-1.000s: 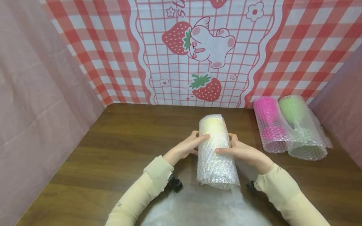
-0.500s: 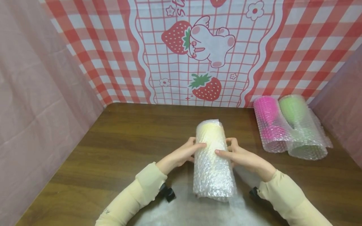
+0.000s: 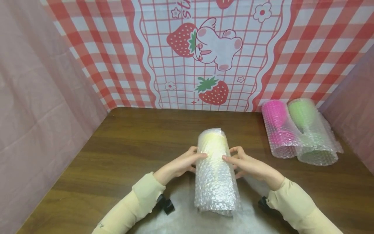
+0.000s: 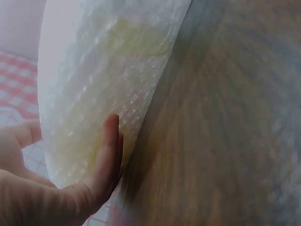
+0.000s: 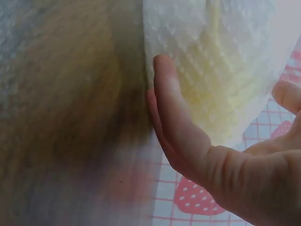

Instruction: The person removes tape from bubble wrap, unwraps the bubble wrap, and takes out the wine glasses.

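Observation:
A bubble-wrapped pale yellow object stands out in the middle of the head view, a cylinder with its far end slightly raised in the picture. My left hand grips its left side, thumb on the upper face and fingers round the edge. From the right, my right hand holds it the same way, its thumb near the left one. In the left wrist view the fingers lie along the bubble wrap. Yellow shows through the wrap beside the fingers in the right wrist view.
Pink and green bubble-wrapped objects lie side by side at the back right of the brown wooden table. A whitish, shiny sheet covers the near middle. Behind hangs a strawberry-print cloth; pink cloth flanks the left.
The wrapped yellow object has come nearer to me and a little left. My left hand moved left and nearer with it; my right hand shifted only slightly and still holds it.

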A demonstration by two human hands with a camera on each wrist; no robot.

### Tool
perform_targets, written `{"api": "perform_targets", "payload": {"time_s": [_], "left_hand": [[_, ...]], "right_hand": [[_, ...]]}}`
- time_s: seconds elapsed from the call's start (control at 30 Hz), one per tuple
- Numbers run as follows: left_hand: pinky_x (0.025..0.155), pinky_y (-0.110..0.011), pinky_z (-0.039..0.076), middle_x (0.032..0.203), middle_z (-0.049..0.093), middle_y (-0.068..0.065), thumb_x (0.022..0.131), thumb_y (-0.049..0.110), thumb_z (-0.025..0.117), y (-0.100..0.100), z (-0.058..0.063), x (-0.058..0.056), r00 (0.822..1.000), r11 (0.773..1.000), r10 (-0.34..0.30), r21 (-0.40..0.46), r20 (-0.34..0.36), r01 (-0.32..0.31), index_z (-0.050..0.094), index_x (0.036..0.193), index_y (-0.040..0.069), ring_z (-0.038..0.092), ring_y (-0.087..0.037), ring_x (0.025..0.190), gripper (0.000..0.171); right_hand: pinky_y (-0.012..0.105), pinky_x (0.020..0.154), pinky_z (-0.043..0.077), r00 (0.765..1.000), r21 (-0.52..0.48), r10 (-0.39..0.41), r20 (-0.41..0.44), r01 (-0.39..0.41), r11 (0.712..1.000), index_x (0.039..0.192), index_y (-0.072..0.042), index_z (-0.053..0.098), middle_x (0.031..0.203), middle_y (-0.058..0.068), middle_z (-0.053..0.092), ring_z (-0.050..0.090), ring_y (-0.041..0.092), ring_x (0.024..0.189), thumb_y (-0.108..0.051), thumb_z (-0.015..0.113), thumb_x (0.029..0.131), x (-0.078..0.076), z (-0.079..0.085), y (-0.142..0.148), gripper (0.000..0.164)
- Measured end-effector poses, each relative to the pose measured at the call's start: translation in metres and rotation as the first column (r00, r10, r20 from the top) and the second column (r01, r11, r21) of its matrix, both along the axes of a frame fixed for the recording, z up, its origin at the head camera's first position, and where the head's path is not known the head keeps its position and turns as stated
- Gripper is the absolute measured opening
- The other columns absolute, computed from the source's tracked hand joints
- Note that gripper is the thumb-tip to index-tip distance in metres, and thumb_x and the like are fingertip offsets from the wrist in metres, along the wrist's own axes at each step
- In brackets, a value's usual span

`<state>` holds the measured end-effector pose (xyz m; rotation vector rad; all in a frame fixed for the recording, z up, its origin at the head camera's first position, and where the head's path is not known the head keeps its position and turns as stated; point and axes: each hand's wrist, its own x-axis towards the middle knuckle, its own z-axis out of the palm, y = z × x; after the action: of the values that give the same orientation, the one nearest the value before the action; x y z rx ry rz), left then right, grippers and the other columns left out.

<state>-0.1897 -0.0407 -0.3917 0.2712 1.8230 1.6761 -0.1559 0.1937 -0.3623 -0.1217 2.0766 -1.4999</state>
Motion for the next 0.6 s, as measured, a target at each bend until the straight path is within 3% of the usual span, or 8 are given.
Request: {"api": "perform_targets", "payload": {"time_s": [0.23, 0.43, 0.6], "left_hand": [[0.076, -0.038, 0.051, 0.121, 0.038, -0.017, 0.085, 0.029, 0.057, -0.003, 0.0, -0.006, 0.999, 0.999, 0.037, 0.006, -0.01, -0.037, 0.031, 0.126, 0.0, 0.054, -0.027, 0.098, 0.057], [0.077, -0.037, 0.052, 0.117, 0.044, -0.017, 0.086, 0.026, 0.053, -0.001, 0.001, -0.017, 0.999, 0.998, 0.044, 0.036, -0.004, -0.044, 0.033, 0.124, -0.002, 0.057, -0.024, 0.091, 0.051], [0.077, -0.038, 0.051, 0.124, 0.04, -0.018, 0.086, 0.026, 0.053, 0.0, -0.002, -0.024, 1.0, 1.0, 0.025, 0.014, 0.002, -0.025, 0.027, 0.131, 0.0, 0.056, -0.027, 0.095, 0.058]], "right_hand": [[0.044, 0.084, 0.05, 0.995, -0.103, -0.02, 0.1, 0.03, 0.994, 0.135, -0.002, 0.002, 0.129, 0.025, 0.024, 0.046, 0.032, 0.109, -0.045, 0.042, 0.093, -0.019, -0.008, 0.002, 0.072], [0.042, 0.084, 0.049, 0.995, -0.104, -0.041, 0.09, 0.051, 0.993, 0.136, -0.001, 0.004, 0.131, 0.025, 0.024, 0.047, 0.031, 0.109, -0.045, 0.044, 0.092, -0.034, -0.011, -0.001, 0.074], [0.043, 0.085, 0.049, 0.994, -0.094, -0.072, 0.081, 0.079, 0.992, 0.134, 0.0, 0.007, 0.131, 0.025, 0.023, 0.045, 0.034, 0.112, -0.043, 0.044, 0.092, -0.039, -0.014, -0.002, 0.071]]}}
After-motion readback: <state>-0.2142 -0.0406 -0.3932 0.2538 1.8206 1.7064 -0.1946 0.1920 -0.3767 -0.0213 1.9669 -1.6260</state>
